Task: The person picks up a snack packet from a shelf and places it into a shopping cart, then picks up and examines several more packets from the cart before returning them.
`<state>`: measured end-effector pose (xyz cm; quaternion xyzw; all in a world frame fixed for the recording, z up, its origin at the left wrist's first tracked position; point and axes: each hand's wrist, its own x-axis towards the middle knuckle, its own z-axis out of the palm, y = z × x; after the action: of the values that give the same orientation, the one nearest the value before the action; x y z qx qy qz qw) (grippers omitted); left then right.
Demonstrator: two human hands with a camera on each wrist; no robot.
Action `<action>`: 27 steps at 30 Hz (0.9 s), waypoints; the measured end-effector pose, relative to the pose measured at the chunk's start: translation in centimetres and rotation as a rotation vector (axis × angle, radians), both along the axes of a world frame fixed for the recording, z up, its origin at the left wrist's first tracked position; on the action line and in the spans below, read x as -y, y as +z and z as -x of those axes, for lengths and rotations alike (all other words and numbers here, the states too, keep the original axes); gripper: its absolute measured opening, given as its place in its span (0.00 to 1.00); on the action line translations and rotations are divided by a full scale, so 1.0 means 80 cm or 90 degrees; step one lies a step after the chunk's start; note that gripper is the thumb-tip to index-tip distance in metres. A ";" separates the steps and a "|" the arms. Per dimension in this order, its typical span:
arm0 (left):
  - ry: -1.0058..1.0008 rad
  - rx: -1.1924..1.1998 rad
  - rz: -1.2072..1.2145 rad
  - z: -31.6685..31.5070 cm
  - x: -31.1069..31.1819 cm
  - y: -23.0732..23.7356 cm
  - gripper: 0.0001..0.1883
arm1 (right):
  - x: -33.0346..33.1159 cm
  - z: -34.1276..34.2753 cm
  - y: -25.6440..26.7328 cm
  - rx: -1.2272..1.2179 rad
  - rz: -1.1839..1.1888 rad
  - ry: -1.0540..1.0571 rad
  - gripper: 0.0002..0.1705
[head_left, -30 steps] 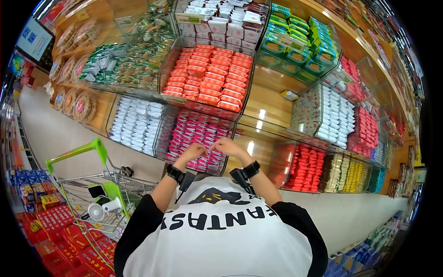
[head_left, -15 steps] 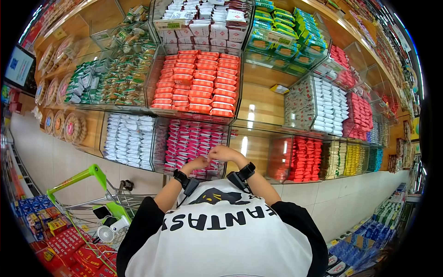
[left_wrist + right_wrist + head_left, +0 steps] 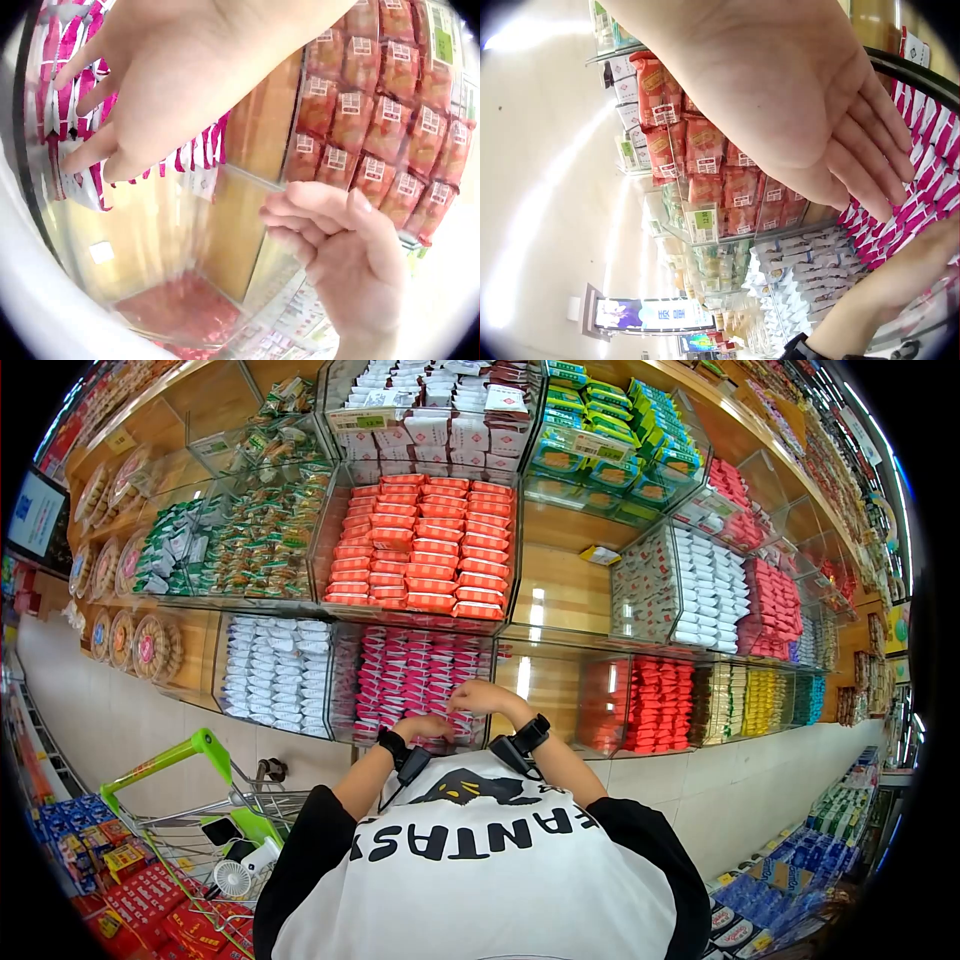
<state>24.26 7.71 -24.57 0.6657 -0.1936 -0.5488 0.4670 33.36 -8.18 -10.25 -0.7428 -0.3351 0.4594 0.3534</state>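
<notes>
Supermarket aisle: pale tiled floor (image 3: 665,790) in front of wooden display shelving (image 3: 570,595) that carries see-through bins of wrapped snacks.
Pink-and-white packets (image 3: 400,665): packed in rows in a lower bin, straight in front of the shopper, with both hands over them.
Left hand (image 3: 425,728): low at the bin's near side, fingers apart and slightly bent over the packets; whether the tips touch them, I can't tell.
Right hand (image 3: 483,698): just beside the left one, above the same packets, fingers loosely bent and lying close together, free of any packet.
Neighbouring bins: white packets (image 3: 277,670) to the left of the pink ones, orange-red packets (image 3: 440,550) on the level above, bright red packets (image 3: 660,705) farther along to the right.
Shopper: white T-shirt (image 3: 470,900) with black sleeves, a black wristband (image 3: 538,732) on the right wrist.
Cart: green-handled shopping cart (image 3: 150,762) at the left, a small white fan (image 3: 232,878) on it.
</notes>
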 end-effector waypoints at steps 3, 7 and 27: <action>0.048 -0.103 -0.078 0.009 0.005 -0.028 0.14 | 0.000 0.001 0.001 0.005 0.004 0.006 0.16; 0.055 -0.082 -0.049 0.002 0.002 -0.013 0.14 | 0.001 0.004 0.005 0.007 0.018 -0.011 0.16; 0.409 0.113 0.072 -0.052 -0.065 0.257 0.14 | -0.003 0.005 0.038 -0.156 -0.076 -0.112 0.44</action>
<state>28.46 12.93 -3.97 0.7110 -0.0439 -0.3021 0.6335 32.95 -7.94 -7.22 -0.6852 -0.2502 0.4932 0.4740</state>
